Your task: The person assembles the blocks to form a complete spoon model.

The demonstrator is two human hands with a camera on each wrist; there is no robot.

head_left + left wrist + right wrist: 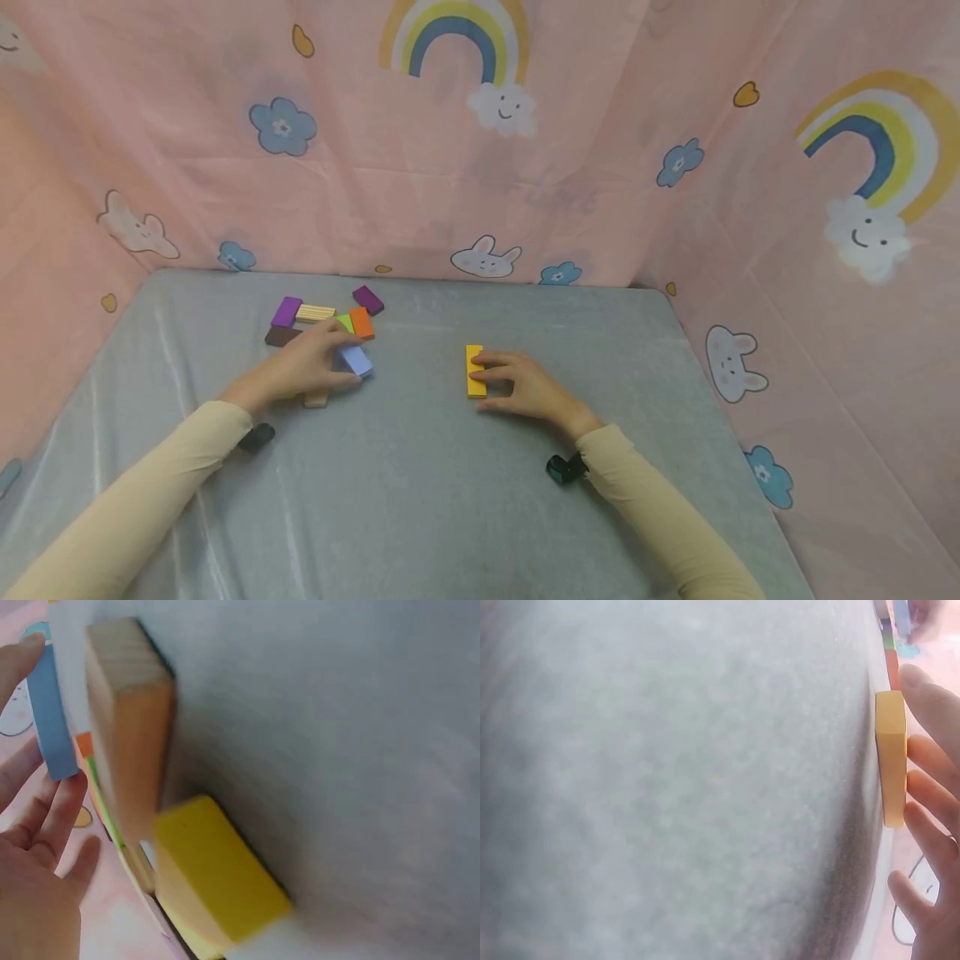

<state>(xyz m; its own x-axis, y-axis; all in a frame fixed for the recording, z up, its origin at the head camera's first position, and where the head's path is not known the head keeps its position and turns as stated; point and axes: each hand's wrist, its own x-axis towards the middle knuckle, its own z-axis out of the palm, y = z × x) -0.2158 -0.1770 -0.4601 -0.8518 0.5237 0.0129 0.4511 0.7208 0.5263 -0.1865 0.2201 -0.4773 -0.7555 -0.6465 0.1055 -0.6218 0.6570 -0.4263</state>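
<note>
My left hand pinches a light blue block between thumb and fingertips, and the left wrist view shows this blue block held at its two ends. A plain wooden block and a yellow block lie near that hand, the yellow one blurred. Farther right, my right hand rests extended fingertips on a yellow-orange block lying flat on the table. In the right wrist view, the fingers lie along one face of this block, with the thumb near one end.
Beyond the left hand lie a purple block, a ridged tan block, a dark brown block, a green block, an orange block and a dark purple block. A pink patterned curtain borders the grey-covered table.
</note>
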